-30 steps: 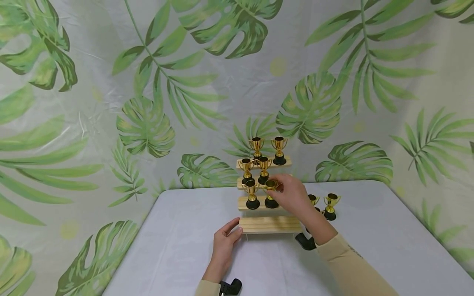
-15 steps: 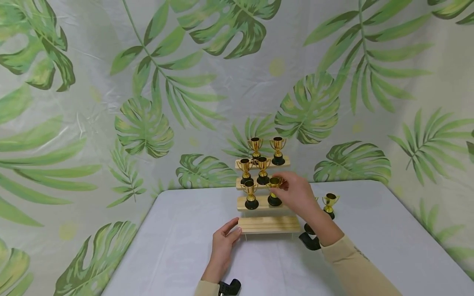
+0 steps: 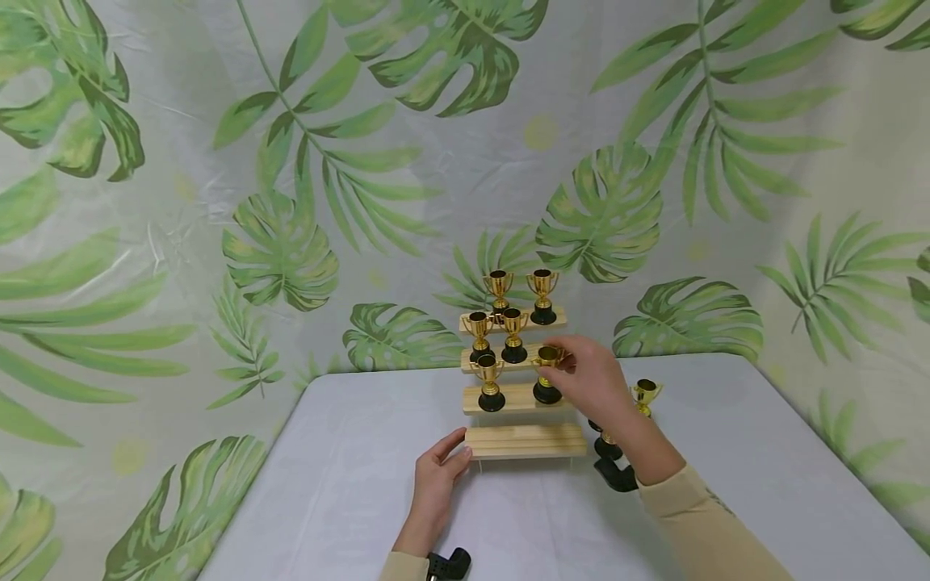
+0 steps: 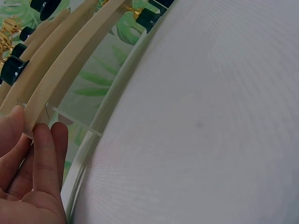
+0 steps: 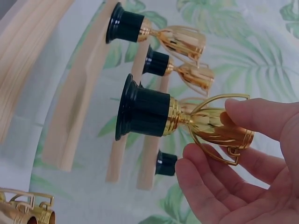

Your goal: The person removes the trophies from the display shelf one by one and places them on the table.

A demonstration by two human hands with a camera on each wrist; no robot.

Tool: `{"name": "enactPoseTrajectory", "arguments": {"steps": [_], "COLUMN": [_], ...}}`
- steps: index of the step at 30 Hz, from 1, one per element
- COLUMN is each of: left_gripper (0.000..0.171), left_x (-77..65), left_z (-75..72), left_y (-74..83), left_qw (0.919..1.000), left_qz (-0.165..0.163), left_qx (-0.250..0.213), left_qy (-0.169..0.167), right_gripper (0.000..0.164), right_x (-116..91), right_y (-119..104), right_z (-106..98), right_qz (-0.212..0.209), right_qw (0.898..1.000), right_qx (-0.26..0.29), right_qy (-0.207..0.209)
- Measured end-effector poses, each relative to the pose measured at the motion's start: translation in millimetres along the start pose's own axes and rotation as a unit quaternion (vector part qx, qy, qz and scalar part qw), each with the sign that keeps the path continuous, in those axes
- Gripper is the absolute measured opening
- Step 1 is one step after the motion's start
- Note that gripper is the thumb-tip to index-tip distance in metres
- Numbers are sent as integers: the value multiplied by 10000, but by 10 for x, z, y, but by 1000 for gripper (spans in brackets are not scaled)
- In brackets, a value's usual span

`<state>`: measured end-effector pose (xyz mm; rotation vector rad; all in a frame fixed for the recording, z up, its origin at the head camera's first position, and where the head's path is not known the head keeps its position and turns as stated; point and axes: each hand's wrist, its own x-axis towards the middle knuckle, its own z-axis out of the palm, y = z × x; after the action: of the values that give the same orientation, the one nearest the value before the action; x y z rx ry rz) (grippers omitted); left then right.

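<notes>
A tiered display stand with wooden shelves [image 3: 525, 440] and clear supports stands on the white table. My left hand [image 3: 433, 484] holds the left end of its lowest shelf; in the left wrist view the thumb and fingers [image 4: 45, 158] are at the board's end. My right hand [image 3: 590, 383] pinches a small gold trophy cup [image 5: 145, 112] with a black base by its bowl and handles. That trophy is upright over the right part of the second shelf from the front, its base apparently just off the wood. Another trophy [image 3: 490, 386] stands at that shelf's left.
Two trophies stand on each of the two higher shelves, including one trophy [image 3: 542, 297] at the top right. More trophies [image 3: 645, 394] stand on the table right of the stand, partly hidden by my right arm. A leaf-patterned curtain [image 3: 407, 202] hangs behind the table.
My right hand has moved the trophy a little to the right along the second shelf, away from the trophy at its left. My left hand stays at the lowest shelf's end.
</notes>
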<state>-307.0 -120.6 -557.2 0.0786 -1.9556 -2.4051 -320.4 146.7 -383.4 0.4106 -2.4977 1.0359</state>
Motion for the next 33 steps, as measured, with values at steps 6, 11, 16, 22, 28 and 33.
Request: {"name": "enactPoseTrajectory", "arguments": {"steps": [6,11,16,22,28,33], "left_gripper": [46,45,44,44,45,45], "left_x": [-22,-21,-9,-6,-15,-10], "left_z": [-3,-2,-7,-8,-8,-10], "left_y": [10,11,1,3,12,4], "left_qw": [10000,9999,9999,9999,9999,9999], "left_qz": [40,113,76,60,67,52], "left_qx": [13,96,110,84,51,9], "left_qy": [-47,-69,-58,-66,-109,-114], "right_gripper": [41,41,40,40,41,41], "right_x": [-25,-51,-79,-110,-160,-194], "right_y": [27,44,66,115,187,256], "right_z": [-83,-166,-240,-318,-415,-471], "right_qz": [38,118,128,273,296,253], "right_qw": [10000,9999,9997,9993,9987,9978], "right_qx": [-26,-54,-56,-81,-136,-234], "right_qy": [25,73,179,236,395,567]}}
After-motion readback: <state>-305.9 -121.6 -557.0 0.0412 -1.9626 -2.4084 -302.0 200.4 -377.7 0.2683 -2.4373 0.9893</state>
